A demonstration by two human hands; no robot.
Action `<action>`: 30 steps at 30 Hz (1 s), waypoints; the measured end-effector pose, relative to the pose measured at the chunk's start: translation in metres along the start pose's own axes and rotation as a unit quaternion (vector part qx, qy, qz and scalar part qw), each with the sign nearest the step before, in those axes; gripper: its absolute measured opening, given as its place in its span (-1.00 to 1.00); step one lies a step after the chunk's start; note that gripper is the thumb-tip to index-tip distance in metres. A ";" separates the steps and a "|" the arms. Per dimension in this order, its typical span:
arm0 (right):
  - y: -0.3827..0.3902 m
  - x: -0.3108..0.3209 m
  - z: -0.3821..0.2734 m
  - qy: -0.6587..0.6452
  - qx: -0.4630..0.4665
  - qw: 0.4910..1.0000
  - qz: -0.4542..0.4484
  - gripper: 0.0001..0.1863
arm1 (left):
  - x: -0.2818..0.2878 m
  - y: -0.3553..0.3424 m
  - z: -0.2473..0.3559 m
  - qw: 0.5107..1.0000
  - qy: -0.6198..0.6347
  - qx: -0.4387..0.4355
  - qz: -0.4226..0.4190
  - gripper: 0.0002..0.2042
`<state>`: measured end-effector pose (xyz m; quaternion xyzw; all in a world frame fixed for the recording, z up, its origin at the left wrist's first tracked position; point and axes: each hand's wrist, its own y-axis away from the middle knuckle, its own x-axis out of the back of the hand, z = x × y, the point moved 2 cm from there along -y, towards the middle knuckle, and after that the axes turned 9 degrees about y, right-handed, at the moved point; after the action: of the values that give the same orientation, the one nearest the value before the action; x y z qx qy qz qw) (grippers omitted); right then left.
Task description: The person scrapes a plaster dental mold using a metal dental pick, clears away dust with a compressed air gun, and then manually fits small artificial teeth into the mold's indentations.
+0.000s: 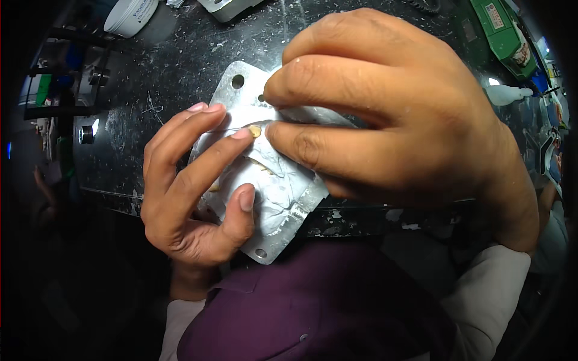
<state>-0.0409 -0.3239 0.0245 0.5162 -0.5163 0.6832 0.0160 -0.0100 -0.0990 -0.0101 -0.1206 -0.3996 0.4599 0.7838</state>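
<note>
A grey metal plate (224,90) with round holes in its corners lies tilted on the dark table near the front edge. Over it spreads a wrinkled white material (271,191); I cannot tell whether it is paper or putty. My left hand (195,180) rests over the plate's left side, fingers stretched out, with the index fingertip against a small yellowish piece (256,130). From the right comes my right hand (397,108), fingers curled, fingertips down at the white material beside that piece. Whatever it pinches is hidden. More yellowish bits (262,165) show in the white folds.
A white round tub (130,17) and a grey metal block (232,8) stand at the back. Back right is a green case (504,37), with a white bottle (507,94) below it. A small metal cylinder (87,134) sits at the left on the speckled black table (150,66).
</note>
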 end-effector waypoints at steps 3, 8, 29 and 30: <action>-0.002 -0.002 0.004 -0.002 0.006 1.000 -0.017 -0.74 | -0.001 -0.002 0.003 1.000 -0.015 0.004 0.007 -0.62; -0.008 -0.004 0.000 0.012 0.007 0.998 -0.069 -0.76 | 0.004 -0.005 0.002 0.999 -0.003 0.002 -0.051 -0.60; -0.035 0.001 -0.005 -0.046 -0.145 0.971 -0.185 -0.77 | 0.005 0.002 -0.016 0.980 0.154 0.119 -0.030 -0.25; -0.036 0.000 -0.006 -0.044 -0.151 0.970 -0.186 -0.76 | 0.008 0.002 -0.014 0.977 0.155 0.135 -0.065 -0.23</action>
<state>-0.0257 -0.3028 0.0498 0.6245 -0.5084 0.5591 0.1974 0.0008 -0.0890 -0.0161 -0.0571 -0.2147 0.4334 0.8734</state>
